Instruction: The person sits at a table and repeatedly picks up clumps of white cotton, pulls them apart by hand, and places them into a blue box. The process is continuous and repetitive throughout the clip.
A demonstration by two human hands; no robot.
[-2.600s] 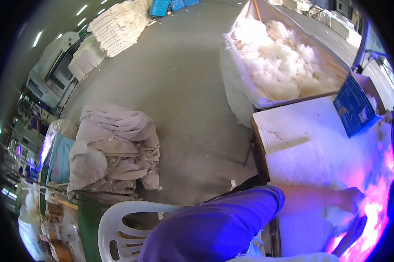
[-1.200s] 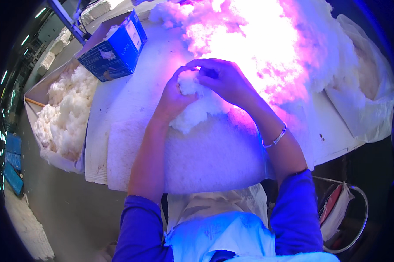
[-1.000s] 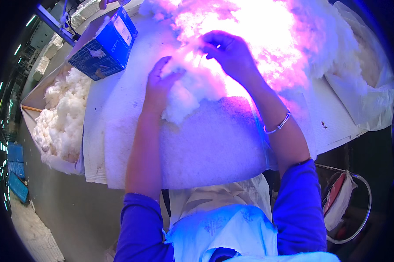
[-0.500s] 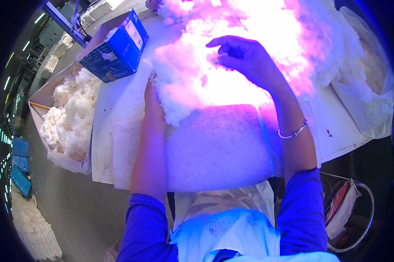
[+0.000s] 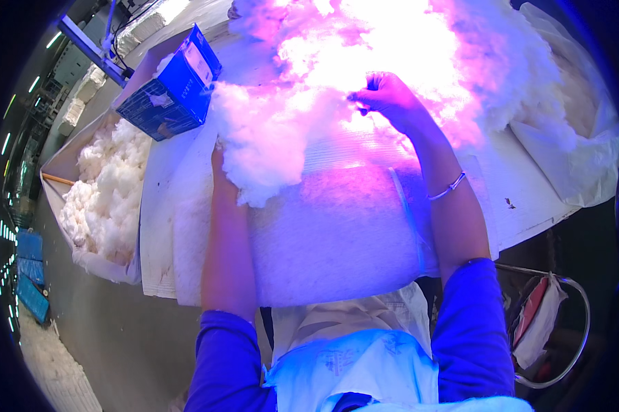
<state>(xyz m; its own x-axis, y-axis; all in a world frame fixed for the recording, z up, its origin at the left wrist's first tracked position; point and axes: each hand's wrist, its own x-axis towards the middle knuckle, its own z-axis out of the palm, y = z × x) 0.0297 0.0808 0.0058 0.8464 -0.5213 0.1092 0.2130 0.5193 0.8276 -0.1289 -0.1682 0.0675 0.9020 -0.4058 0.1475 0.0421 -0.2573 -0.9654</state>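
A big pile of white fluffy fibre (image 5: 364, 62) glows pink under bright light on a white padded table (image 5: 337, 240). My left hand is buried under a clump of that fibre (image 5: 261, 144); only its forearm (image 5: 226, 226) shows. My right hand (image 5: 385, 96) is closed in a fist, pinching fibre at the pile's near edge. A thin bracelet (image 5: 447, 187) sits on my right wrist.
A blue cardboard box (image 5: 172, 86) lies at the table's far left. Beside the table on the left stands a bin of white fibre (image 5: 107, 199). A white sheet (image 5: 570, 165) hangs at the right edge. A metal ring stand with cloth (image 5: 546, 323) is lower right.
My left hand has slid forward under the fibre clump and out of sight. My right hand has reached farther into the pile and closed on fibre.
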